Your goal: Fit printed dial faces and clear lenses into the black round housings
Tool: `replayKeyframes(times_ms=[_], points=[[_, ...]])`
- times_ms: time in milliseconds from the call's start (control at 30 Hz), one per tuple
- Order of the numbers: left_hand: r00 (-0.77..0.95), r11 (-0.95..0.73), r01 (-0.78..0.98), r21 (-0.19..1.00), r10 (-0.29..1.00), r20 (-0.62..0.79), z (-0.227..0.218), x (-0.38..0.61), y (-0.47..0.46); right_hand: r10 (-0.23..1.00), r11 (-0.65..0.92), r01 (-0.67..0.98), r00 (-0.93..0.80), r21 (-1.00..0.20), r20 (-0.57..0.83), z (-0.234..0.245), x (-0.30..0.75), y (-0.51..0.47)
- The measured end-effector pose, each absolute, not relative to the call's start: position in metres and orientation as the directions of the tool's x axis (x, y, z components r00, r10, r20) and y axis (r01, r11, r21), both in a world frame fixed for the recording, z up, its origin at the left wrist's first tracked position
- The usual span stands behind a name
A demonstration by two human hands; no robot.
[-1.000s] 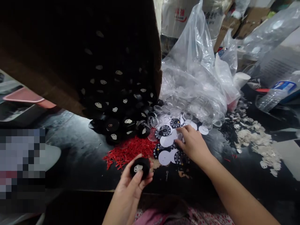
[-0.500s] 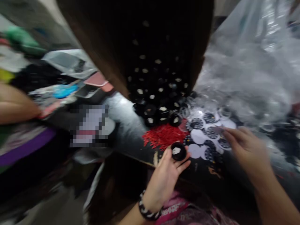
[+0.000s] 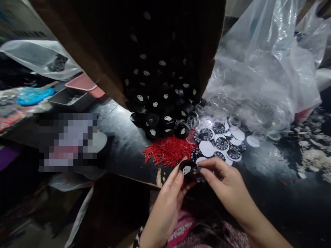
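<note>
Holding a small round black plastic case [image 3: 186, 169] with a white patch in its middle, the left hand [image 3: 168, 203] pinches it between thumb and fingers at the near edge of the dark table [image 3: 124, 148]. The right hand [image 3: 227, 186] meets it there, fingertips closed on a round printed dial disc [image 3: 198, 171] touching the case. Just beyond lie a pile of thin red plastic pins [image 3: 168, 151], more loose dial discs [image 3: 222, 143], and a heap of black cases [image 3: 160, 113] spilling from a tipped brown cardboard box [image 3: 85, 55]. A clear plastic bag [image 3: 263, 79] sits behind right.
</note>
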State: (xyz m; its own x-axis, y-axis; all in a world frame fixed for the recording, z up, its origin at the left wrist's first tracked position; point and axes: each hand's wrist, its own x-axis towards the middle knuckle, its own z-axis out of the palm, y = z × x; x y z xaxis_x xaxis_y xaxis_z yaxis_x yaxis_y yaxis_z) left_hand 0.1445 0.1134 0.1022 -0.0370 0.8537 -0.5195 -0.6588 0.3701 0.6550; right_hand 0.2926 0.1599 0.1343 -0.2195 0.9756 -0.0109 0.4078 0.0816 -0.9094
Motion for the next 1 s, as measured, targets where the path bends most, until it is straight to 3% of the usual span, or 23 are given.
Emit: replayKeyframes(times_ms=[133, 333, 567, 800, 900, 1000], points=[[-0.029, 0.401, -0.619, 0.676, 0.848, -0.530, 0.099, 0.152, 0.109, 0.971, 0.167, 0.418, -0.225, -0.893, 0.076, 0.137, 0.284, 0.155], [-0.013, 0.368, -0.537, 0.759, 0.896, -0.444, 0.087, 0.148, 0.106, 0.980, -0.023, 0.378, -0.175, -0.926, -0.096, 0.135, 0.284, 0.158], [-0.035, 0.357, -0.318, 0.879, 0.922, -0.387, 0.092, 0.146, 0.104, 0.961, -0.046, 0.485, -0.216, -0.873, -0.171, 0.130, 0.291, 0.154], [-0.077, 0.342, 0.041, 0.939, 0.938, -0.339, 0.089, 0.127, 0.087, 0.923, 0.007, 0.510, -0.334, -0.860, -0.190, 0.130, 0.292, 0.136], [-0.176, 0.355, -0.014, 0.935, 0.919, -0.352, 0.084, 0.111, 0.085, 0.898, 0.210, 0.645, -0.424, -0.734, -0.116, 0.131, 0.280, 0.152], [-0.229, 0.369, -0.135, 0.919, 0.891, -0.392, 0.083, 0.101, 0.088, 0.884, 0.396, 0.824, -0.462, -0.406, -0.076, 0.127, 0.262, 0.174]])
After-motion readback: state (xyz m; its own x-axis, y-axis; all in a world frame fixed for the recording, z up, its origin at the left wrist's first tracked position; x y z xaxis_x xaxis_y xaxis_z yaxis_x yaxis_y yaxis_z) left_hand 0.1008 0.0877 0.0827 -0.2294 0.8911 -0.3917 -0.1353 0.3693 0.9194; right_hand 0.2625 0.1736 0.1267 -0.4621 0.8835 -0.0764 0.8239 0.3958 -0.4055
